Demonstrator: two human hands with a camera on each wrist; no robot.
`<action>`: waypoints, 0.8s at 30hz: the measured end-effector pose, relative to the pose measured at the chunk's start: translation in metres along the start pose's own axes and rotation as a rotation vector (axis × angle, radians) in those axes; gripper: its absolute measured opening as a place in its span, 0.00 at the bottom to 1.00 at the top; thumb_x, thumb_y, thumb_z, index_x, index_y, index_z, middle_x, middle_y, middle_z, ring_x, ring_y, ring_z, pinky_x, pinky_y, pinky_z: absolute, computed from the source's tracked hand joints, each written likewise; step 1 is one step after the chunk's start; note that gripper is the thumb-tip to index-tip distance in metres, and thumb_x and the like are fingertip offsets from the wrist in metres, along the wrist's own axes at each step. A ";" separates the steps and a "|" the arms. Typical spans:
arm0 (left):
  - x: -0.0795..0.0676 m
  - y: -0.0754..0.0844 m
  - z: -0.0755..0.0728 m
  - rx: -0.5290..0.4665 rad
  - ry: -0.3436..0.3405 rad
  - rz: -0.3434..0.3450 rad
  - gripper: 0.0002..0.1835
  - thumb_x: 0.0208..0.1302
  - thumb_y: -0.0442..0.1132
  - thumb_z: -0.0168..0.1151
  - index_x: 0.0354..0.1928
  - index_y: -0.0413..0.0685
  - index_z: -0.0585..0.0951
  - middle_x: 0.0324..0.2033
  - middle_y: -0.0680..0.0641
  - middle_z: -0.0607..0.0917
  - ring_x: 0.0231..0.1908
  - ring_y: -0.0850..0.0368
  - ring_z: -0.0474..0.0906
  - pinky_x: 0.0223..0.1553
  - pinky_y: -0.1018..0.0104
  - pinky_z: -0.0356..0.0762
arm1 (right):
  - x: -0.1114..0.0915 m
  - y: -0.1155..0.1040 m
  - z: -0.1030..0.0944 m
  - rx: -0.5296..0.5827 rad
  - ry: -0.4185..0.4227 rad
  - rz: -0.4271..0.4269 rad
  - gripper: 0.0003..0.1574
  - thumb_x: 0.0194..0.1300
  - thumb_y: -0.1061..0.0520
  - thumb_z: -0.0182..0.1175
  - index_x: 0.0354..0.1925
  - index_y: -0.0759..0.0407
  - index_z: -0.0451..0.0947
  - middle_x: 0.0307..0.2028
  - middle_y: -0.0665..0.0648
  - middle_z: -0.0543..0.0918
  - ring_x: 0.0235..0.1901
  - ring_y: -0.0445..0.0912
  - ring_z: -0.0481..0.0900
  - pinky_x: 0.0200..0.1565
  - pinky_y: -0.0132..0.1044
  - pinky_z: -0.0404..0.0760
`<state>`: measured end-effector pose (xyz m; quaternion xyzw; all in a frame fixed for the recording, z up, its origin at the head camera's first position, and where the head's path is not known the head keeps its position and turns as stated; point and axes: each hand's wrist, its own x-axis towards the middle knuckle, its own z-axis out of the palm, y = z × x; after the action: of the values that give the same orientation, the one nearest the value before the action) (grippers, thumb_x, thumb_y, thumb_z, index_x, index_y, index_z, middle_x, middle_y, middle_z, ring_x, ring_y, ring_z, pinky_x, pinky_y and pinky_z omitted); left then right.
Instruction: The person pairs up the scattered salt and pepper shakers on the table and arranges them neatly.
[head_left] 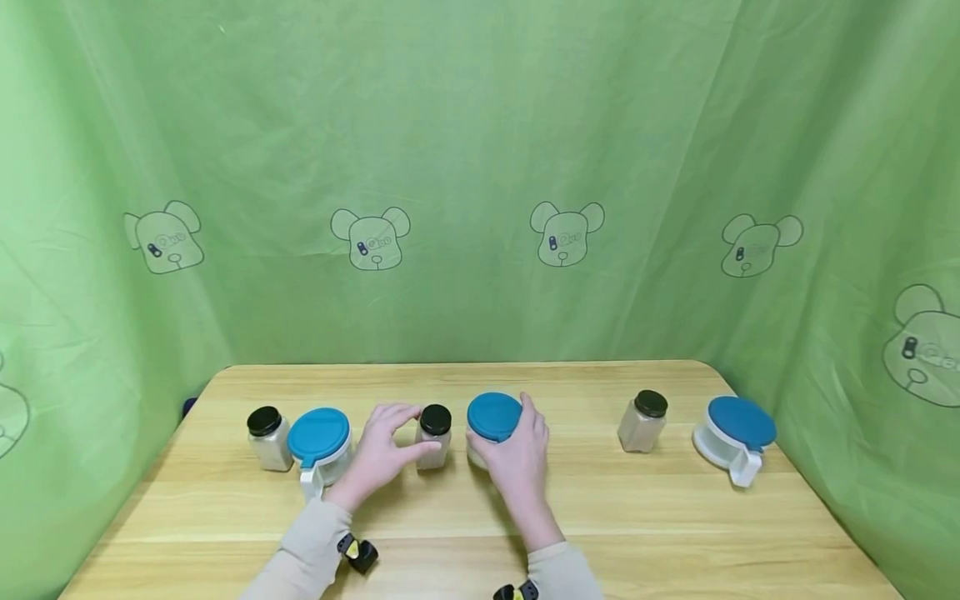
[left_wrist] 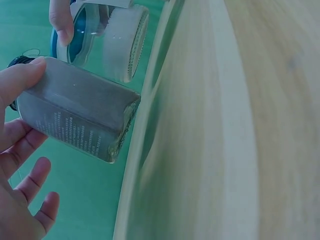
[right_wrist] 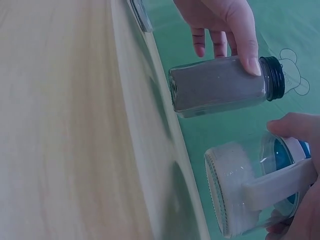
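Observation:
My left hand (head_left: 381, 450) pinches a square glass jar (head_left: 433, 452) with a black screw lid, thumb on one side and fingers on the other. Grey-brown powder fills this jar in the left wrist view, where printed text shows on one face. To its right, my right hand (head_left: 517, 458) grips a round glass seasoning pot (right_wrist: 230, 187) around its upper part. That pot has a blue lid (head_left: 495, 415), a white handle (right_wrist: 280, 186) and white contents. Both containers are upright and side by side, close over the wooden table.
Left of my hands stand another black-lidded jar (head_left: 272, 446) and a blue-lidded pot (head_left: 318, 433), its handle toward me. On the right are a third black-lidded jar (head_left: 642, 429) and another blue-lidded pot (head_left: 738, 425) near the table's (head_left: 675, 533) right edge. A green curtain (head_left: 465, 308) hangs behind.

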<state>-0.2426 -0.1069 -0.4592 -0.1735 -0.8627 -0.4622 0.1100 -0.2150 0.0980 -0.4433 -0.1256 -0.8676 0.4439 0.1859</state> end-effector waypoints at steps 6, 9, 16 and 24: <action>-0.001 0.000 0.000 -0.006 -0.016 -0.022 0.36 0.47 0.50 0.77 0.60 0.44 0.78 0.56 0.45 0.81 0.61 0.48 0.69 0.65 0.44 0.65 | -0.001 -0.001 0.000 -0.004 -0.014 0.005 0.64 0.43 0.44 0.77 0.72 0.56 0.56 0.64 0.66 0.68 0.63 0.60 0.65 0.56 0.64 0.74; 0.000 -0.001 0.000 -0.007 -0.023 -0.034 0.37 0.47 0.50 0.77 0.60 0.44 0.78 0.57 0.45 0.81 0.61 0.48 0.69 0.66 0.44 0.65 | -0.001 0.000 0.000 -0.011 -0.016 0.005 0.64 0.43 0.44 0.77 0.72 0.56 0.56 0.63 0.66 0.69 0.62 0.60 0.66 0.55 0.64 0.75; 0.001 -0.005 -0.001 0.011 -0.037 -0.020 0.37 0.49 0.52 0.75 0.61 0.45 0.78 0.58 0.46 0.81 0.62 0.48 0.69 0.66 0.45 0.65 | -0.001 0.000 0.003 -0.010 -0.025 -0.005 0.64 0.42 0.44 0.78 0.71 0.55 0.56 0.62 0.66 0.70 0.62 0.60 0.66 0.55 0.63 0.75; 0.000 -0.007 0.000 0.012 -0.053 -0.033 0.36 0.50 0.52 0.75 0.61 0.45 0.78 0.58 0.46 0.80 0.62 0.48 0.68 0.65 0.45 0.66 | -0.003 0.001 0.005 -0.020 -0.038 -0.010 0.64 0.42 0.44 0.78 0.71 0.56 0.56 0.62 0.66 0.70 0.62 0.60 0.66 0.55 0.63 0.75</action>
<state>-0.2458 -0.1108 -0.4642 -0.1708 -0.8707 -0.4541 0.0802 -0.2143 0.0938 -0.4477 -0.1147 -0.8759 0.4367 0.1702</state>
